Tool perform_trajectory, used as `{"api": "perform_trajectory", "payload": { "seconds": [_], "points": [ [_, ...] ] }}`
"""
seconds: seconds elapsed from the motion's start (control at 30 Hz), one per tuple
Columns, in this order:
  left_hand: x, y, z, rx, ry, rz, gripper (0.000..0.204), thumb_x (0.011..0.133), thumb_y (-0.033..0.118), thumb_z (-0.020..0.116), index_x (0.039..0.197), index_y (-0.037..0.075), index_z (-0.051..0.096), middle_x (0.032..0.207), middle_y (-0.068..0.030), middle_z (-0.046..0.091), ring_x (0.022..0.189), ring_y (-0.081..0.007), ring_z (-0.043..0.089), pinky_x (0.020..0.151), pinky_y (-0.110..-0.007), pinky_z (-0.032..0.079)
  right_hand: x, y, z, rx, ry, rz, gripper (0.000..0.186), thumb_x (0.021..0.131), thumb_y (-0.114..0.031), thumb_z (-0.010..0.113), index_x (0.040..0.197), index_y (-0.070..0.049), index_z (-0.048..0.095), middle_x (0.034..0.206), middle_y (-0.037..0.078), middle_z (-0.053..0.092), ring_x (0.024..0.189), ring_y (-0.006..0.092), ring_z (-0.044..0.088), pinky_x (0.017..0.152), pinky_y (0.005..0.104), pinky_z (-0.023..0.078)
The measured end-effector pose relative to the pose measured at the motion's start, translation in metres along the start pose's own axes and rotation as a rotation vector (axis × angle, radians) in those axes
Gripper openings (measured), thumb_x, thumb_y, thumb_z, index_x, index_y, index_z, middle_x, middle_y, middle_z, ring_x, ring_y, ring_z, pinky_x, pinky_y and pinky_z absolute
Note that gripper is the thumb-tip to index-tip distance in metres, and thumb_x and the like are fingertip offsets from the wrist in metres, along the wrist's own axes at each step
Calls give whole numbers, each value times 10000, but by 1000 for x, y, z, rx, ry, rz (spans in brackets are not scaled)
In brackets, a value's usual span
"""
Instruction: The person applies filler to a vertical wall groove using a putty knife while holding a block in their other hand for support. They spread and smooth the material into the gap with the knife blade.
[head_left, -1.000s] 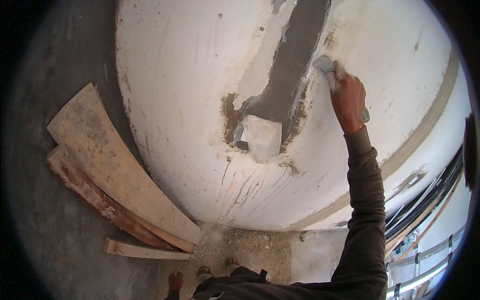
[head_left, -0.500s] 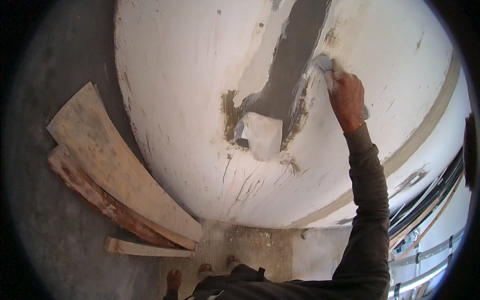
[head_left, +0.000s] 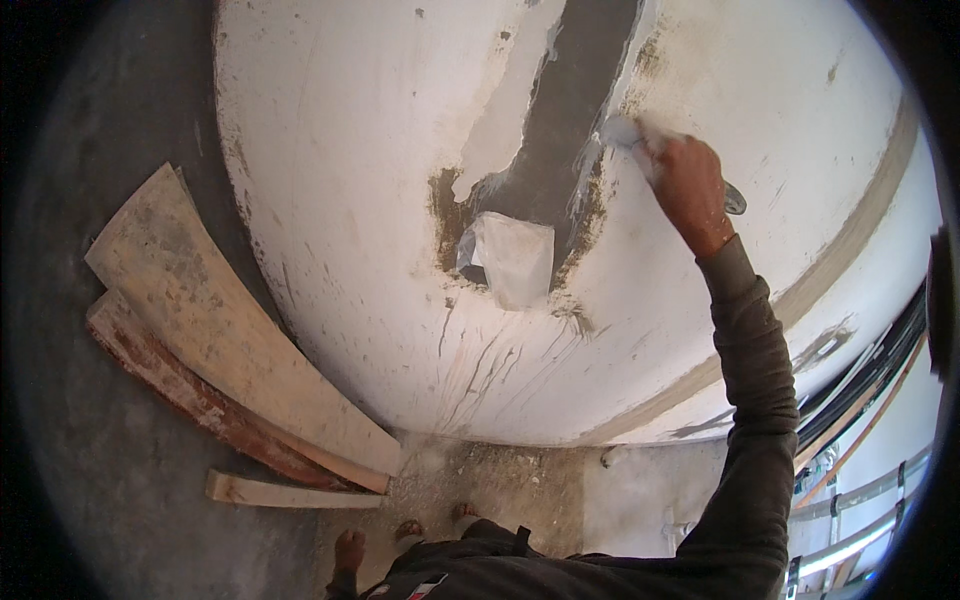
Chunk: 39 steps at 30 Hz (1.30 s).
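My right hand (head_left: 688,182) is closed round a putty knife. Its pale, dust-coated blade (head_left: 620,131) lies against the white wall (head_left: 370,150), at the right edge of a long grey unpainted strip (head_left: 568,110). The dark handle end (head_left: 735,199) sticks out behind my hand. Below the strip a translucent plastic sheet (head_left: 515,262) hangs from an opening in the wall with ragged, brownish edges. My left hand (head_left: 349,550) hangs low at my side, away from the wall; its fingers are too small and foreshortened to make out.
Wooden boards (head_left: 230,310) lean at the left, with a reddish-brown plank (head_left: 200,395) and a short timber piece (head_left: 290,492) beside them. Black pipes (head_left: 870,365) and metal rails (head_left: 860,530) stand at the right. Dusty floor (head_left: 500,475) lies by my feet.
My right hand has shifted slightly left with the putty knife, bringing the blade nearer the grey strip's edge, and the handle end shows more. The view has moved a little.
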<state>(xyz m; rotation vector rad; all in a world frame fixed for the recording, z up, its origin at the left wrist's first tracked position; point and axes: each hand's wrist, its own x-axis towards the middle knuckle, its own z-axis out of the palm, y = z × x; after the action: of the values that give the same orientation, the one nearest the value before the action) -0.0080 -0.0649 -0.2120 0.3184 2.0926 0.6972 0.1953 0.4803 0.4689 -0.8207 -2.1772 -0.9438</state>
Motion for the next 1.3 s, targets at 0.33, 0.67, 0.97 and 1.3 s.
{"api": "perform_trajectory", "payload": {
  "seconds": [0.33,0.67,0.97,1.3],
  "points": [
    [18,-57,8,215,161,483,388,923,305,579,1027,-57,671,944,-220,682,862,-394,638,808,-505,486,-8,-3,23,-34,-43,-41,162,902,-188,636,904,-57,730,832,177,683,814,359,677,769,491,531],
    [13,-71,7,412,275,731,374,933,331,576,853,-34,597,783,-193,592,738,-351,578,686,-488,439,-12,3,26,-92,6,-74,217,923,-244,643,1020,-82,748,778,154,686,758,339,689,674,466,540],
    [21,-65,4,190,184,464,417,941,344,539,848,-60,582,800,-254,586,770,-402,590,699,-515,433,-1,-2,10,-11,98,17,340,953,-233,653,1240,-56,695,801,215,686,720,383,687,655,448,532],
    [24,-55,1,180,135,417,348,927,302,567,877,-36,634,888,-275,631,817,-448,610,730,-529,460,-13,3,27,-46,60,7,349,965,-245,627,1270,-86,690,910,202,711,789,369,688,711,468,546]
  ]
}}
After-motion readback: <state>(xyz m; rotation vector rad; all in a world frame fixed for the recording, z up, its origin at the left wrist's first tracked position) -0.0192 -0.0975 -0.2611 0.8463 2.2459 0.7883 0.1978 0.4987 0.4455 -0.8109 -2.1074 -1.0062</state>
